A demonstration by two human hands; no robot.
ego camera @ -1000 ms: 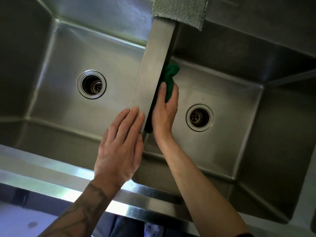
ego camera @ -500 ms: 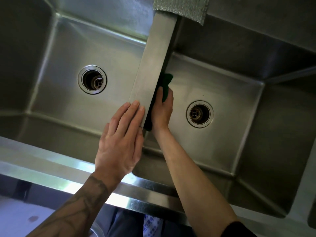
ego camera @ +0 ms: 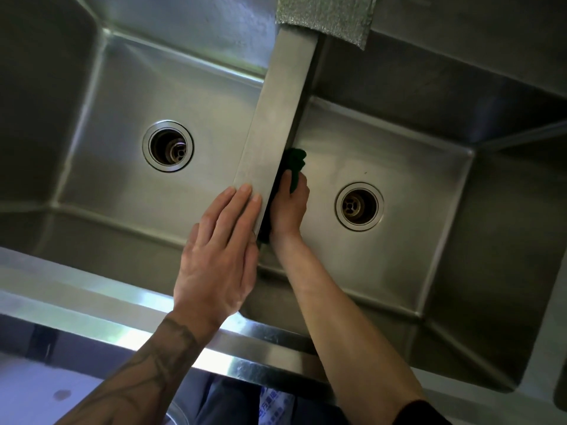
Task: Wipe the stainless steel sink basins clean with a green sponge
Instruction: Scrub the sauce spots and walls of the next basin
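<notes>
Sponge [ego camera: 295, 167] under right fingers [ego camera: 287, 184], against divider [ego camera: 276, 127]

Dim overall, muted grey-green cast. Brightest patch: glare streak along the near sink rim [ego camera: 101, 305], bluish-white, nearly blown out. Soft sheen on both basin floors; far and right walls fall into deep shadow. Green sponge [ego camera: 295, 162] nearly black in the divider's shade. Wide-angle bending at the edges, straight seams splay outward. Slight softness throughout, corners murkiest.
</notes>
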